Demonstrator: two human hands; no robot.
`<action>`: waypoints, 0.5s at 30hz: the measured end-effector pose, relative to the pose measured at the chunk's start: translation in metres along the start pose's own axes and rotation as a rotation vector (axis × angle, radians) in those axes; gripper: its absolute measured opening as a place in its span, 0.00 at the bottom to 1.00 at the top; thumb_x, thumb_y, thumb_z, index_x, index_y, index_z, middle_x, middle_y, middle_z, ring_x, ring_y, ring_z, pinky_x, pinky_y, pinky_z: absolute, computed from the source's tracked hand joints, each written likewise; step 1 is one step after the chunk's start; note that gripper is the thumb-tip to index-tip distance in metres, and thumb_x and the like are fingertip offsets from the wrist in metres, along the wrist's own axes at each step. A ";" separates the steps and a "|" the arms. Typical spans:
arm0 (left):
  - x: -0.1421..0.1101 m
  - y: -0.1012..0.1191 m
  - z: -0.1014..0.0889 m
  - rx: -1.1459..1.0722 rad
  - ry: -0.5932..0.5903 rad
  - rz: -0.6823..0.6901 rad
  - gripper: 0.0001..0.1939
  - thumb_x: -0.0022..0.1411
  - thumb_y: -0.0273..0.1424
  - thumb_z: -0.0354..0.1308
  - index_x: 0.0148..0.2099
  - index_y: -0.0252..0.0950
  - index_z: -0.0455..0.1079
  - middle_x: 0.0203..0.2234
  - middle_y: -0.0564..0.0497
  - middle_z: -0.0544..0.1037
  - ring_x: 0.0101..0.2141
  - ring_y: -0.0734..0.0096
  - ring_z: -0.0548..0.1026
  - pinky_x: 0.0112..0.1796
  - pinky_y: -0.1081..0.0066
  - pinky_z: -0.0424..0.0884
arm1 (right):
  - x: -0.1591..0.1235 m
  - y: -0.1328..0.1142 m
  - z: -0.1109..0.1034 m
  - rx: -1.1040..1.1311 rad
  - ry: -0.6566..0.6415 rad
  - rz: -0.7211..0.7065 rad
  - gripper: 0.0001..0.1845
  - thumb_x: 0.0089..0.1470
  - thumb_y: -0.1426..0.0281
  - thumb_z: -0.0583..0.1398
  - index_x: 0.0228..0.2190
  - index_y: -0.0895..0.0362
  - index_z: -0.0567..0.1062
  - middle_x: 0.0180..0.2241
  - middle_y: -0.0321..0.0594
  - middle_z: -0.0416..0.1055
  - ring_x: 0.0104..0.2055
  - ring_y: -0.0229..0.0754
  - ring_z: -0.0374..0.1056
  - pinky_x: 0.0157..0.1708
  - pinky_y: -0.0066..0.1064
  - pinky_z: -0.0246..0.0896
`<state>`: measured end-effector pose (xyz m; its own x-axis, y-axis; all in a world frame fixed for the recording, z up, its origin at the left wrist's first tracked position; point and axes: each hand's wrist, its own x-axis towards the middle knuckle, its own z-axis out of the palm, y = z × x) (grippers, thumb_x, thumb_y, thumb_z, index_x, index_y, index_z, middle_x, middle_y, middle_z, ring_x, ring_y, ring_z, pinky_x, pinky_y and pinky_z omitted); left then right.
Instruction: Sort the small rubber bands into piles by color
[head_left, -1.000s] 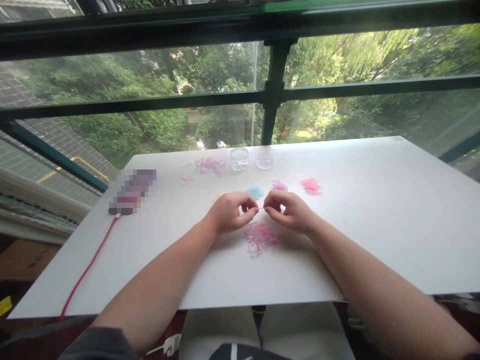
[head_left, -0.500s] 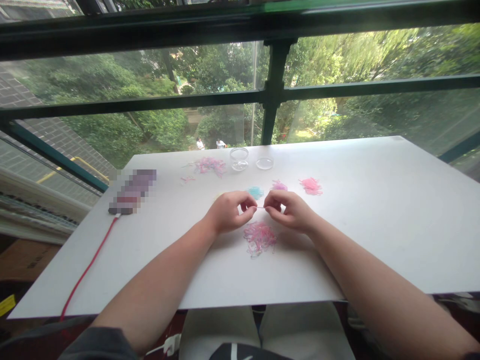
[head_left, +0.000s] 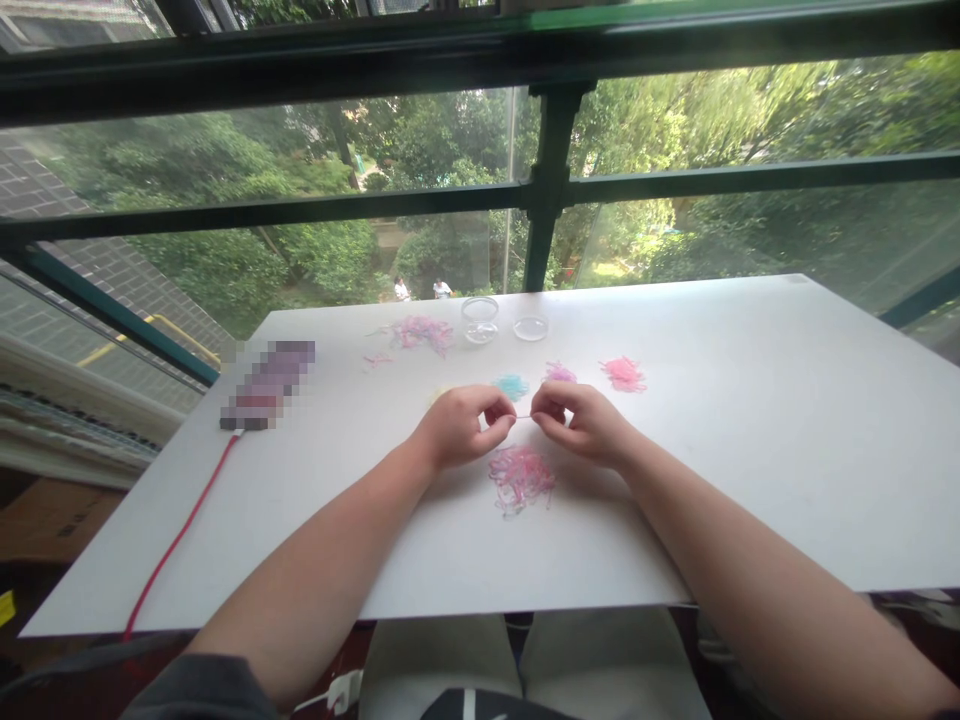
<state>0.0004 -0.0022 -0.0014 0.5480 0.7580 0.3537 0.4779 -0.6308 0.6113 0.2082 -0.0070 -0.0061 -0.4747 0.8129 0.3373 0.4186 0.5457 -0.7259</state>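
Not much has changed over the last second tbh: the same thin strand is still being held up between the two sets of fingers, with maybe a sliver more of it showing. One end is pinched by the fingertips of the left hand, the other by those of the right hand, so both grips are closed on it. Its exact colour can't be made out. Judging by that, this one piece is still being worked on and hasn't been put down. Just below the fingers, a tangled pink pile is spread on the desk. Just beyond them, a blue pile and a purple pile can be seen, with a coral-pink pile off to the right. Further past the fingertips, a clear jar is parked.
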 end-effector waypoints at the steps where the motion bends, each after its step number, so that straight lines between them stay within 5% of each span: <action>1: 0.000 0.000 0.000 -0.001 -0.001 0.000 0.04 0.55 0.25 0.55 0.32 0.35 0.71 0.24 0.54 0.75 0.26 0.77 0.71 0.31 0.76 0.65 | 0.000 0.000 0.000 -0.009 0.003 -0.001 0.04 0.46 0.77 0.55 0.25 0.58 0.68 0.21 0.32 0.62 0.23 0.33 0.56 0.23 0.25 0.53; 15: 0.000 -0.003 0.000 -0.008 0.031 -0.017 0.03 0.54 0.25 0.55 0.31 0.35 0.70 0.24 0.54 0.74 0.26 0.77 0.71 0.31 0.76 0.66 | -0.001 0.000 -0.006 -0.048 0.031 -0.003 0.04 0.47 0.77 0.55 0.25 0.57 0.67 0.22 0.34 0.62 0.24 0.35 0.57 0.25 0.27 0.54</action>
<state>-0.0015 -0.0005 -0.0029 0.5181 0.7733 0.3655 0.4808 -0.6167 0.6232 0.2132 -0.0072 -0.0028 -0.4524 0.8165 0.3587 0.4540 0.5570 -0.6954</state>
